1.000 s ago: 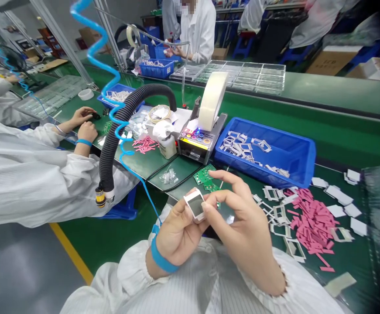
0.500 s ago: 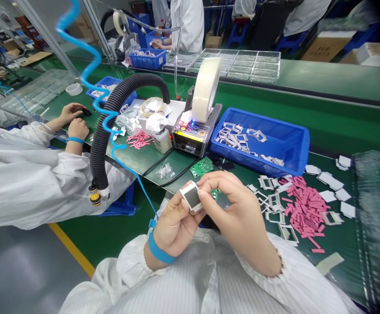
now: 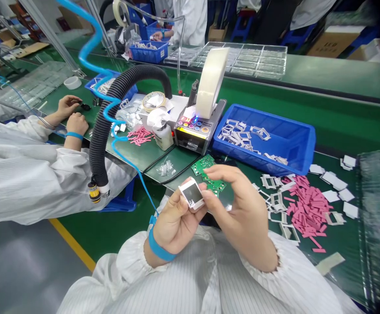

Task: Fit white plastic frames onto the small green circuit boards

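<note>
Green workbench [image 3: 347,250] runs through a factory room, with people in white smocks seated along it and a grey floor [image 3: 29,266] with a yellow line [image 3: 73,242] below.

The person's left hand [image 3: 176,224], wearing a blue wrist strap [image 3: 159,248], is closed on a small white frame [image 3: 191,194] with a dark window. It holds the frame up off the bench between thumb and fingers, tilted. The right hand [image 3: 244,213] is half closed with the fingers curled, right beside the frame. Its thumb tip meets the frame's right edge, but I cannot tell whether it is pressing there.

Green circuit boards [image 3: 204,165] lie just past the hands, with 1 overlapping another. Beyond them sits a tape dispenser [image 3: 193,137] with a big roll of tape [image 3: 212,83], and a blue tray [image 3: 275,163] of white frames stands to its right. On the bench to the right of the hands are loose white frames [image 3: 276,203] beside a heap of pink strips [image 3: 309,213].

To the left, a black ribbed hose [image 3: 101,135] arches over the bench. Past it, a co-worker's 2 hands [image 3: 72,115] rest near a small black piece [image 3: 85,106].
</note>
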A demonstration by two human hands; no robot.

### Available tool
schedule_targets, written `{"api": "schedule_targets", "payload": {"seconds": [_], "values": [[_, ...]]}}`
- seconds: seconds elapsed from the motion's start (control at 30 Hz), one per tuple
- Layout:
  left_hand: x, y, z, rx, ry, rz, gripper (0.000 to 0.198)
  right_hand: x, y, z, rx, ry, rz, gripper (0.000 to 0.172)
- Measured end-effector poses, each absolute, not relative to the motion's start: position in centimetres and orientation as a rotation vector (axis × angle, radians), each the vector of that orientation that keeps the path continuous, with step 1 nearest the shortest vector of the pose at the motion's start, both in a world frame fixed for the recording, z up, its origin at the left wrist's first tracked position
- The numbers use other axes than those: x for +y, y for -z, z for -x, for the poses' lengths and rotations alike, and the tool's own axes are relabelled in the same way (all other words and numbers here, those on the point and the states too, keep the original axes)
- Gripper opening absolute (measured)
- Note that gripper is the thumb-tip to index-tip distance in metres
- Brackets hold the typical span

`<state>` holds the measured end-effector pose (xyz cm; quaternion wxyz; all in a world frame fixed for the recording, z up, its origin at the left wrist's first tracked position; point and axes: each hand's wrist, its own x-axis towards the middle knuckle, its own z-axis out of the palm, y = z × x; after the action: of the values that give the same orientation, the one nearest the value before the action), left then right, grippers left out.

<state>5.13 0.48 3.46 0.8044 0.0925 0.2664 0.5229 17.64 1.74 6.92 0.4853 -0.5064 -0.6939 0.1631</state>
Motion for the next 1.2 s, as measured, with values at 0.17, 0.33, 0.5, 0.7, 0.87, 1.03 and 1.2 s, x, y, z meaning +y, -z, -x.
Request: {"api": "schedule_targets", "payload": {"seconds": [0.17, 0.33, 0.5, 0.7, 0.87, 1.03, 1.2], "values": [[0.5, -3.9, -4.6, 0.595, -1.044, -0.154, 0.02, 1.0, -5.6, -17.9, -2.229, -0.054, 0.97, 0.04], [0.4, -2.4, -3.3, 0.726, -1.054, -0.129, 0.012, 0.2, -3.3, -17.2, -2.535, -0.054, 1.093, 0.071], [0.2, 0.4, -0.7, 0.773, -0.907, -0.251, 0.024, 0.3, -1.9, -19.7, -2.466, -0.275, 1.141, 0.038], [1.3, 0.6, -0.1, 0.893, -0.879, -0.427, 0.023, 5.0, 1.3, -23.6, -2.016, -0.286, 1.904, 0.019], [2.4, 0.6, -1.1, 0.996, -0.93, -0.738, 0.021, 8.5, 2.8, -22.8, -2.172, -0.241, 1.871, 0.024], [3.1, 0.2, -0.7, 1.016, -0.921, -1.02, 0.024, 11.2, 3.3, -23.3, -2.381, -0.227, 1.733, 0.033], [3.5, -0.2, -0.5, 0.92, -0.97, -0.83, 0.047, 11.6, 2.3, -24.7, -2.431, -0.232, 1.6, 0.024]]}}
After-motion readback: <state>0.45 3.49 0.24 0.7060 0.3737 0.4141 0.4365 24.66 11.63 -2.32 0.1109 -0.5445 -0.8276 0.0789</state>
